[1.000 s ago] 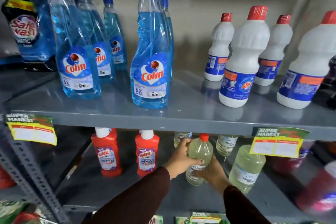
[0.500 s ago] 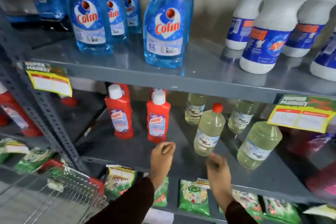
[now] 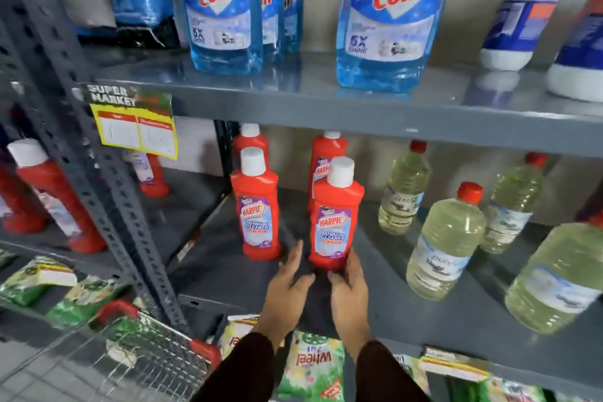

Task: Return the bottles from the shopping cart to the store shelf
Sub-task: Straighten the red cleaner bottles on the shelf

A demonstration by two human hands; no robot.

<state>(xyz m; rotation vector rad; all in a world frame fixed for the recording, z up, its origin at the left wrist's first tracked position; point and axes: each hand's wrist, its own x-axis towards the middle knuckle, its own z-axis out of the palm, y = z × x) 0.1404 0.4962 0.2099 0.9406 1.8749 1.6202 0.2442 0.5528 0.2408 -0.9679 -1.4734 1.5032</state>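
A red Harpic bottle (image 3: 334,215) with a white cap stands upright near the front of the grey middle shelf (image 3: 375,290). My right hand (image 3: 349,284) wraps its base from the right, thumb under the front. My left hand (image 3: 288,281) sits just left of the base with fingers spread, and a thin gap shows between them and the bottle. Another Harpic bottle (image 3: 257,202) stands to the left, and two more are behind. Clear red-capped bottles of pale liquid (image 3: 447,248) stand to the right. The wire shopping cart (image 3: 146,352) is at lower left.
Blue Colin spray bottles (image 3: 225,10) and white bottles (image 3: 522,10) fill the upper shelf. A slotted steel upright (image 3: 107,192) divides the bays, with a yellow price tag (image 3: 137,130) beside it. Green detergent packets (image 3: 313,365) lie on the shelf below my wrists.
Both hands let go of the clear red-capped bottle, now standing on the shelf, and moved left to the front Harpic bottle. The view tilted down and left, bringing the cart in.
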